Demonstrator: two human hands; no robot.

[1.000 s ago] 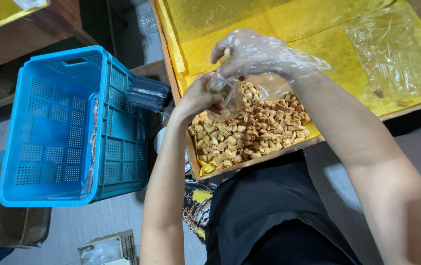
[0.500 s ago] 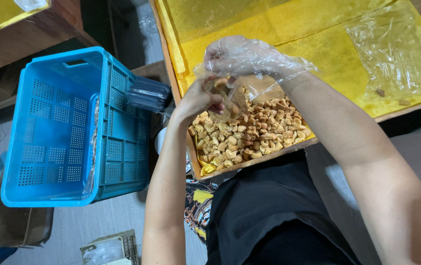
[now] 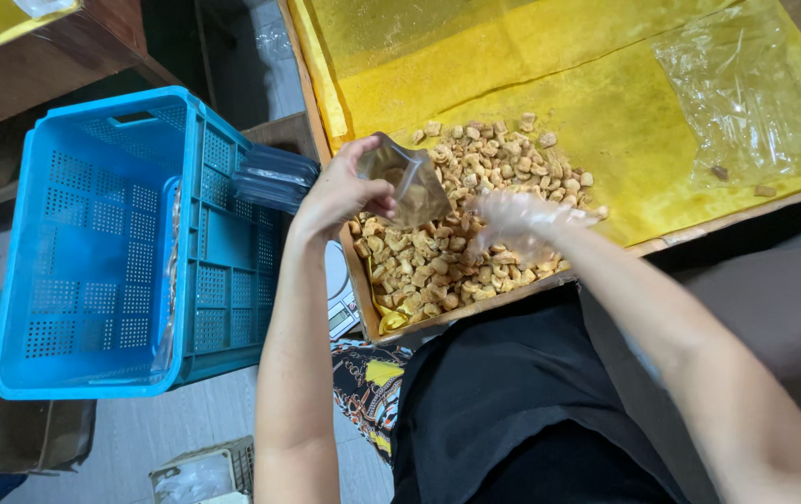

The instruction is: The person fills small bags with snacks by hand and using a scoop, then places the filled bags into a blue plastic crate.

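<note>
Left hand (image 3: 340, 201) pinches small clear pouch (image 3: 407, 185) upright, mouth up, above snack pile (image 3: 461, 229) on yellow-lined counter (image 3: 606, 103). Gloved right hand (image 3: 517, 229), nearer the pile, curls into pieces just right of pouch.

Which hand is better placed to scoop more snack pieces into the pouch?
Right. The gloved right hand rests on the snack pieces, while the left hand holds the pouch just above them.

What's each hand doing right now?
Left hand: closed on a small clear pouch.
Right hand: gloved, down in the pile of snack pieces; grip cannot be told.
</note>
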